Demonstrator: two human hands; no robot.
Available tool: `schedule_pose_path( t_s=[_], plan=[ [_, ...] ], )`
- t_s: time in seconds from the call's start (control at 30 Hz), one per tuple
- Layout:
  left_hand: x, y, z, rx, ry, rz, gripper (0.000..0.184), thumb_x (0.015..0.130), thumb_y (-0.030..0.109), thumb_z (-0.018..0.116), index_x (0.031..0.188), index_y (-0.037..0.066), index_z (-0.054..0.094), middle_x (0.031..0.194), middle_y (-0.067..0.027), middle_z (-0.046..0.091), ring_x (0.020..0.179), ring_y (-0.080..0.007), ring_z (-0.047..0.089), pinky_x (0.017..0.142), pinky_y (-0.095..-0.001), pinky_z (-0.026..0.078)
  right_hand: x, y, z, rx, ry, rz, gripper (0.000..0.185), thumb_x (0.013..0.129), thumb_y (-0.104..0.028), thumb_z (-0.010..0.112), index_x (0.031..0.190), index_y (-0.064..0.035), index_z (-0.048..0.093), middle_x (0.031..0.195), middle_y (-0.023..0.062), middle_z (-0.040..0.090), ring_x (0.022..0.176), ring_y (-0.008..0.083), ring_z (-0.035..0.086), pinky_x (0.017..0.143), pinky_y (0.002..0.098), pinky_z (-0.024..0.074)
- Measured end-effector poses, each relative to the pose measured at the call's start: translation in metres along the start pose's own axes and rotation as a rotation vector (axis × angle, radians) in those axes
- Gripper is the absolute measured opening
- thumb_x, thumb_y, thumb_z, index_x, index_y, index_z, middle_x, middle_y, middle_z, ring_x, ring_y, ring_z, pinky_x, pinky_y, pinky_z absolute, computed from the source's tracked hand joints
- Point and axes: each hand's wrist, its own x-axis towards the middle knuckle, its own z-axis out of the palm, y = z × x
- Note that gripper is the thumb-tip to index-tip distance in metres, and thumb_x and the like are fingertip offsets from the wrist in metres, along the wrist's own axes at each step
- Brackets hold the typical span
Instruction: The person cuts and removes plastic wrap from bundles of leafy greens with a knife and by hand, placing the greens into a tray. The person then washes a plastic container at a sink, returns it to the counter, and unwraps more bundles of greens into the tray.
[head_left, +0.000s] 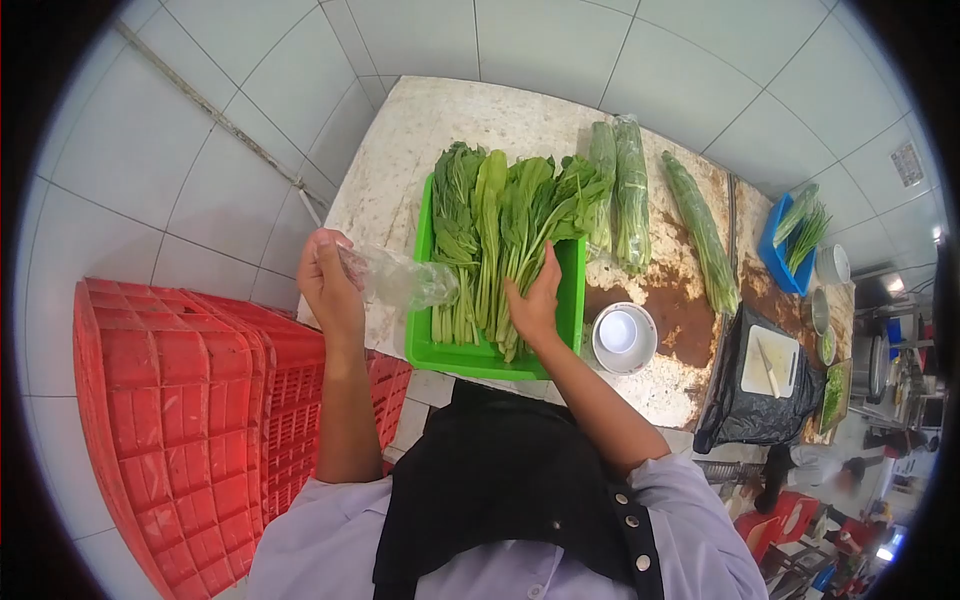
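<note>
Leafy green vegetables [490, 230] lie side by side in a bright green tray [570, 300], stems toward me. My left hand [332, 275], left of the tray, is closed on a clear plastic bag [400, 280], whose lower end reaches over the tray's left edge and touches the stems. My right hand [535, 300] rests at the right side of the greens, thumb apart from the fingers, against the stems of the rightmost bunch. Whether it grips them is hard to tell.
Wrapped green bundles [630, 200] and a longer one [700, 230] lie right of the tray. Nearby are stacked bowls [645, 350], a cutting board [785, 375] with a knife, and a blue basket [775, 250]. Red crates [170, 430] stand at left. A person [820, 470] is far right.
</note>
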Motion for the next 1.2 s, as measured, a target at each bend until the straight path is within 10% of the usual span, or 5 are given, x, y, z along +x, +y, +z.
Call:
schedule_pose_path(
  t_s=[0.47, 0.57, 0.7, 0.87, 1.2],
  plan=[
    [-0.011, -0.02, -0.011, -0.141, 0.049, -0.109, 0.042, 0.116, 0.037, 0.048, 0.085, 0.011, 0.059, 0.069, 0.0068, 0.048, 0.054, -0.0013, 0.039, 0.048, -0.0221, 0.029, 0.004, 0.057, 0.022, 0.266, -0.11, 0.164, 0.089, 0.102, -0.007, 0.06, 0.171, -0.0087, 0.003, 0.157, 0.0327, 0.048, 0.135, 0.0511, 0.057, 0.114, 0.0488, 0.0452],
    [-0.015, -0.012, -0.014, -0.091, 0.061, -0.107, 0.042, 0.116, 0.038, 0.049, 0.084, 0.012, 0.059, 0.068, 0.007, 0.047, 0.054, -0.0014, 0.039, 0.049, -0.022, 0.029, -0.002, 0.018, -0.011, 0.042, 0.129, -0.283, 0.084, 0.104, -0.01, 0.059, 0.17, -0.0043, 0.006, 0.161, 0.0361, 0.038, 0.146, 0.0491, 0.047, 0.117, 0.0492, 0.0414],
    [-0.018, -0.023, -0.015, -0.155, 0.099, -0.15, 0.042, 0.116, 0.038, 0.049, 0.084, 0.012, 0.059, 0.066, 0.0075, 0.046, 0.053, -0.0016, 0.038, 0.048, -0.0223, 0.028, -0.008, 0.035, -0.012, 0.011, -0.286, 0.215, 0.082, 0.103, -0.011, 0.06, 0.169, -0.0007, 0.013, 0.169, 0.0384, 0.014, 0.155, 0.0555, 0.026, 0.126, 0.0465, 0.0287],
    [-0.027, -0.017, -0.008, -0.135, 0.039, -0.165, 0.041, 0.116, 0.037, 0.048, 0.085, 0.013, 0.059, 0.065, 0.0076, 0.047, 0.052, -0.0013, 0.038, 0.047, -0.022, 0.026, -0.029, -0.043, -0.04, -0.212, 0.028, -0.341, 0.08, 0.091, -0.015, 0.072, 0.164, -0.0096, 0.038, 0.17, 0.031, 0.024, 0.156, 0.0472, 0.031, 0.121, 0.0638, 0.0276],
    [-0.042, 0.005, 0.026, -0.233, 0.021, -0.119, 0.038, 0.115, 0.035, 0.049, 0.086, 0.012, 0.058, 0.07, 0.0054, 0.051, 0.053, -0.0029, 0.042, 0.047, -0.0215, 0.03, -0.022, -0.054, -0.052, -0.817, -0.787, -0.442, 0.053, 0.1, -0.03, 0.062, 0.151, -0.0133, 0.06, 0.171, 0.0117, 0.038, 0.155, 0.0338, 0.039, 0.124, 0.0585, 0.028]
  ],
)
